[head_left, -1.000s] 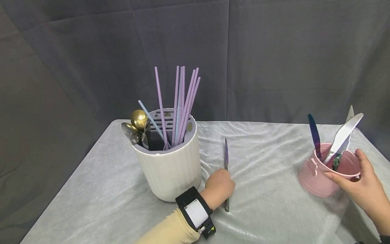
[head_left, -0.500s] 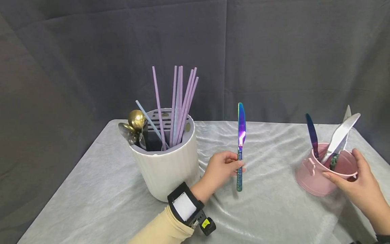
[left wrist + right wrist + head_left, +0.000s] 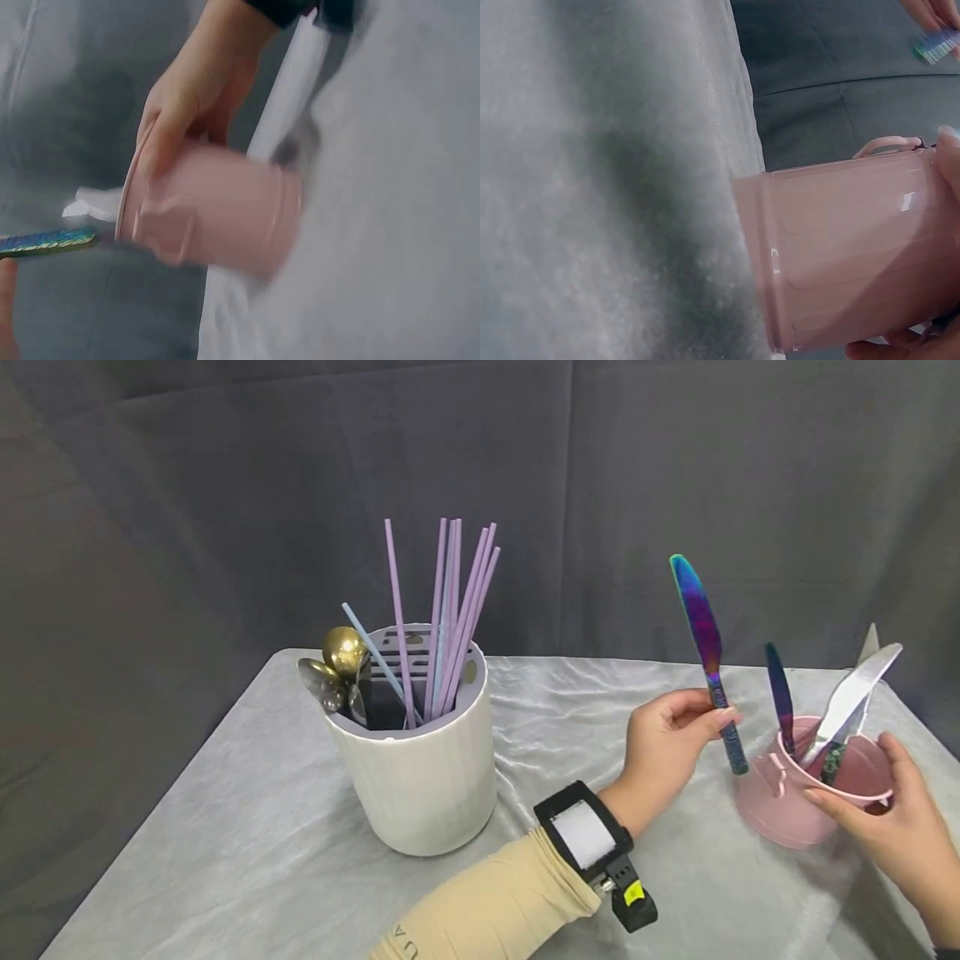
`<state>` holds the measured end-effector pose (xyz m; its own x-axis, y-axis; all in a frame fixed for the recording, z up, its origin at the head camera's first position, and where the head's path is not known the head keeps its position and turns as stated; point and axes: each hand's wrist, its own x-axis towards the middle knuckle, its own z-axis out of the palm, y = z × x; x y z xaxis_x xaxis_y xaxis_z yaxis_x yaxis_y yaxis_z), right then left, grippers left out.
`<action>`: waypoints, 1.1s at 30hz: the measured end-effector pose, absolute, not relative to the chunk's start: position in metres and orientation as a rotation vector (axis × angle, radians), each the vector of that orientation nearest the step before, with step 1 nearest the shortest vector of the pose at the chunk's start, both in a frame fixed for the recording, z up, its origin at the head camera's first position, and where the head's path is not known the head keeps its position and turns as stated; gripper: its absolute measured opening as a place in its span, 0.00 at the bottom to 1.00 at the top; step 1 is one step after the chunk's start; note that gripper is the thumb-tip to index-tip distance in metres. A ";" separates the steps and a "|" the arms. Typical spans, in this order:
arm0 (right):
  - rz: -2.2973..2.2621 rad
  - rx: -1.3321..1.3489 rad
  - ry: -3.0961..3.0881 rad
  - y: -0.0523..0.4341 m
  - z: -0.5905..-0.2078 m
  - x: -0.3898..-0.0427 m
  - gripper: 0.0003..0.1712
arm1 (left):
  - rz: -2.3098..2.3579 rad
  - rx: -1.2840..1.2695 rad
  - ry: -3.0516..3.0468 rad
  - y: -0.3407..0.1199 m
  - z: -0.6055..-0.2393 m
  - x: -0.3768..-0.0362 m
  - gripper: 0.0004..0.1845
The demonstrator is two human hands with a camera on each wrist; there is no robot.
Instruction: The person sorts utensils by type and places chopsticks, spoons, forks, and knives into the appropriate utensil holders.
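My left hand [image 3: 667,747] pinches an iridescent blue-purple table knife [image 3: 707,643] by its patterned handle, blade up and tilted to the left. The handle's lower end hangs close to the left rim of a pink bucket [image 3: 783,814]. Around that bucket's right side my right hand [image 3: 896,827] grips the rim with thumb and fingers. Inside it stand a dark iridescent knife [image 3: 780,693], a white-silver knife [image 3: 851,697] and another pointed blade behind. In the left wrist view the patterned knife handle [image 3: 49,241] points at the mouth of the pink bucket [image 3: 217,206].
A white ribbed utensil holder [image 3: 420,793] stands left of centre on the table with a pale grey cloth [image 3: 247,860]. Several lilac and blue chopsticks [image 3: 437,618] and a few spoons [image 3: 344,650] rise from it. A dark curtain [image 3: 600,485] hangs behind.
My left hand has picked the iridescent knife up off the cloth, turned it blade up and carried it right to the pink bucket. My right hand has stayed on the bucket.
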<state>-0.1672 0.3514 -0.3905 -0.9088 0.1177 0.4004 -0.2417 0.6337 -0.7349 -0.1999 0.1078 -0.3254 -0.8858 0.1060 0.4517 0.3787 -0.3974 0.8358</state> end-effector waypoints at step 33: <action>1.175 0.021 -2.488 0.349 -0.388 -0.161 0.56 | -1.806 -0.679 -2.121 0.179 -0.342 -0.198 0.05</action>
